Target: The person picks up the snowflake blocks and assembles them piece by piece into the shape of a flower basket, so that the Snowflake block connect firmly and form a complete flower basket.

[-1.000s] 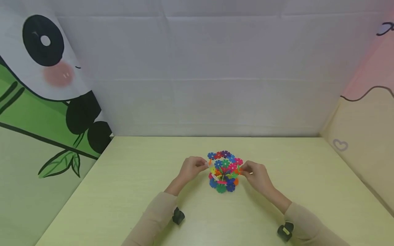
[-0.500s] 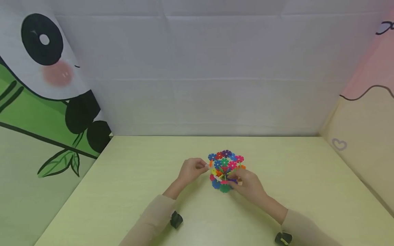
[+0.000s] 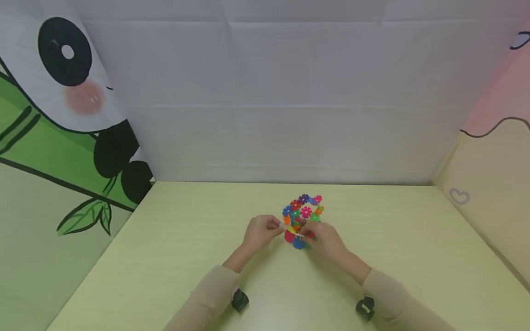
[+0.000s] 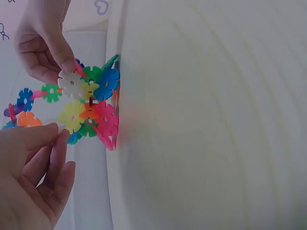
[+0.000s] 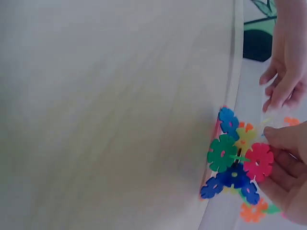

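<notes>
A basket-like structure of colourful snowflake discs (image 3: 305, 212) stands on the table, with an open ring of discs at its top. On its left side my left hand (image 3: 260, 233) pinches a small white snowflake disc (image 4: 61, 127) between thumb and fingertips, beside a yellow disc (image 4: 72, 116). My right hand (image 3: 327, 239) reaches across the front right of the structure. Its thumb and fingers hold a white snowflake disc (image 4: 72, 86) on the structure, above a blue disc (image 4: 109, 85). In the right wrist view a pink disc (image 5: 259, 162) sits right at the right fingers. The right hand hides part of the structure.
The pale yellow table (image 3: 174, 239) reaches back to a white cloth wall (image 3: 290, 105). Printed cartoon panels stand on both sides, the left one with a green panda print (image 3: 54, 142). A dark wrist camera (image 3: 240, 300) hangs at the left sleeve, another (image 3: 365, 308) at the right.
My right hand has moved from the structure's right side to its front. The structure has turned, its front discs shifting to the right. The left hand stays at the left side.
</notes>
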A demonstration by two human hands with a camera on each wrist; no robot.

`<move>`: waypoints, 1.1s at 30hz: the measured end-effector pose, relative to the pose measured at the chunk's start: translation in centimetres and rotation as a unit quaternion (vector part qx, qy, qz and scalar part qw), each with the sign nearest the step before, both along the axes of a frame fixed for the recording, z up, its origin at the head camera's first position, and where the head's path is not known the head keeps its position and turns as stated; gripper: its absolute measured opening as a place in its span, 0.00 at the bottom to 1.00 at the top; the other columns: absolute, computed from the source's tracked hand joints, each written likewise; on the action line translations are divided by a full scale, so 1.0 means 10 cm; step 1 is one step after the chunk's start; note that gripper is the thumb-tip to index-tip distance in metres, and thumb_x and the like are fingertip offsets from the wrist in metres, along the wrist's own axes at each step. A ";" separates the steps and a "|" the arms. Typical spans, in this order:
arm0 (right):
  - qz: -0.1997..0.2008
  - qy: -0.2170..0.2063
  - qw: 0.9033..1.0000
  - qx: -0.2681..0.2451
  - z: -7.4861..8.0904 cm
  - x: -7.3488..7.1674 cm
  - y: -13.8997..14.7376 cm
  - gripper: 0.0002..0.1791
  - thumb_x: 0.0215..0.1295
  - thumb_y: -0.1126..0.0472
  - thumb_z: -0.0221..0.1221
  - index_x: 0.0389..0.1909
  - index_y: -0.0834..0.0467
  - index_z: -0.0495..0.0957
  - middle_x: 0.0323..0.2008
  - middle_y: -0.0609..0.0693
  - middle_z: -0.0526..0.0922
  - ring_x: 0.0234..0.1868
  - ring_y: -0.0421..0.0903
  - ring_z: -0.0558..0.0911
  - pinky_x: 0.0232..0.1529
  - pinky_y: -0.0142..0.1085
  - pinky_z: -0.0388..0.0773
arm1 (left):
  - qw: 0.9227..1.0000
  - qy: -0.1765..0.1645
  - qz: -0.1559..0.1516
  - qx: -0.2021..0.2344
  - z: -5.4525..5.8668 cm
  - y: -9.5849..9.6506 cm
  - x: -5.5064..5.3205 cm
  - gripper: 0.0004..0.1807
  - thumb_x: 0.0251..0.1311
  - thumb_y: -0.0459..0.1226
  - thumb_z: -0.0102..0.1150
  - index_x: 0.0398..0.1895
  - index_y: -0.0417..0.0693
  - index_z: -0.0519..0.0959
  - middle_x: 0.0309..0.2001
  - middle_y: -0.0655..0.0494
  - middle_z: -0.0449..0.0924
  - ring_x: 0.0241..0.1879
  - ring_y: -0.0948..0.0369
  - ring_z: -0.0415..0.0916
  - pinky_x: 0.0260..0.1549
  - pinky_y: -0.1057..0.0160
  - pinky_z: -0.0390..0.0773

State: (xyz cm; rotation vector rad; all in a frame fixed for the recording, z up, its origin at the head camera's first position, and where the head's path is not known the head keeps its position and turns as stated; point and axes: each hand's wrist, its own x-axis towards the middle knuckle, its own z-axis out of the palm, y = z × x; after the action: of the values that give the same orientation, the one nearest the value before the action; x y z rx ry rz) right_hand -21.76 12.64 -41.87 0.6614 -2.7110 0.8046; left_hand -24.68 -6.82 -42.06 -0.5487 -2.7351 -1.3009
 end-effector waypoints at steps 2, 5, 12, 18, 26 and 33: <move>0.001 0.007 1.000 -0.002 -0.01 -0.05 0.04 0.08 0.46 0.69 0.67 0.29 0.59 0.81 0.28 0.47 0.83 0.31 0.43 0.81 0.34 0.34 0.78 | 1.000 0.003 0.005 0.001 0.00 0.03 0.02 0.08 0.53 0.39 0.62 0.29 0.41 0.81 0.29 0.50 0.83 0.30 0.59 0.81 0.26 0.69 0.79; 0.010 0.011 1.000 -0.016 -0.03 -0.11 0.06 0.09 0.46 0.67 0.67 0.31 0.59 0.81 0.29 0.48 0.83 0.32 0.43 0.81 0.34 0.34 0.78 | 1.000 0.005 0.016 -0.001 0.00 0.08 0.04 0.09 0.53 0.39 0.62 0.29 0.42 0.81 0.29 0.52 0.83 0.29 0.60 0.81 0.25 0.71 0.77; 0.000 0.007 0.999 -0.031 -0.08 -0.19 -0.02 0.09 0.46 0.62 0.68 0.30 0.58 0.81 0.28 0.47 0.82 0.31 0.42 0.80 0.32 0.32 0.76 | 1.000 0.010 0.021 0.006 -0.01 0.12 0.03 0.09 0.54 0.39 0.62 0.29 0.42 0.81 0.27 0.52 0.83 0.27 0.61 0.81 0.21 0.71 0.75; -0.019 0.007 1.000 0.006 -0.11 -0.24 -0.07 0.07 0.47 0.61 0.68 0.27 0.56 0.81 0.26 0.45 0.81 0.28 0.40 0.77 0.29 0.29 0.74 | 1.000 0.015 0.020 0.013 -0.04 0.12 0.01 0.08 0.53 0.39 0.62 0.28 0.42 0.81 0.28 0.52 0.83 0.28 0.61 0.81 0.23 0.71 0.77; -0.022 0.062 0.998 0.000 -0.02 -0.24 -0.03 0.04 0.48 0.66 0.66 0.27 0.57 0.83 0.26 0.46 0.82 0.28 0.41 0.74 0.27 0.30 0.72 | 0.998 0.033 0.022 0.055 0.06 0.21 -0.01 0.07 0.52 0.36 0.63 0.29 0.40 0.80 0.29 0.50 0.84 0.29 0.60 0.82 0.25 0.71 0.78; -0.013 0.135 0.990 -0.036 0.04 -0.26 0.00 0.05 0.48 0.69 0.65 0.28 0.59 0.83 0.26 0.48 0.83 0.28 0.42 0.75 0.26 0.30 0.74 | 0.993 0.068 0.059 0.078 0.13 0.29 -0.05 0.06 0.52 0.34 0.61 0.29 0.39 0.80 0.26 0.51 0.83 0.27 0.59 0.82 0.23 0.72 0.77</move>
State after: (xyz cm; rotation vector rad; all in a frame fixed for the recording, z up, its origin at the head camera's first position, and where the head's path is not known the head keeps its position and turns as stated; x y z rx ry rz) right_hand -24.39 12.63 -41.46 0.6654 -2.4305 0.7445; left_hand -25.18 -3.89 -40.73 -0.4379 -2.4906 -1.3777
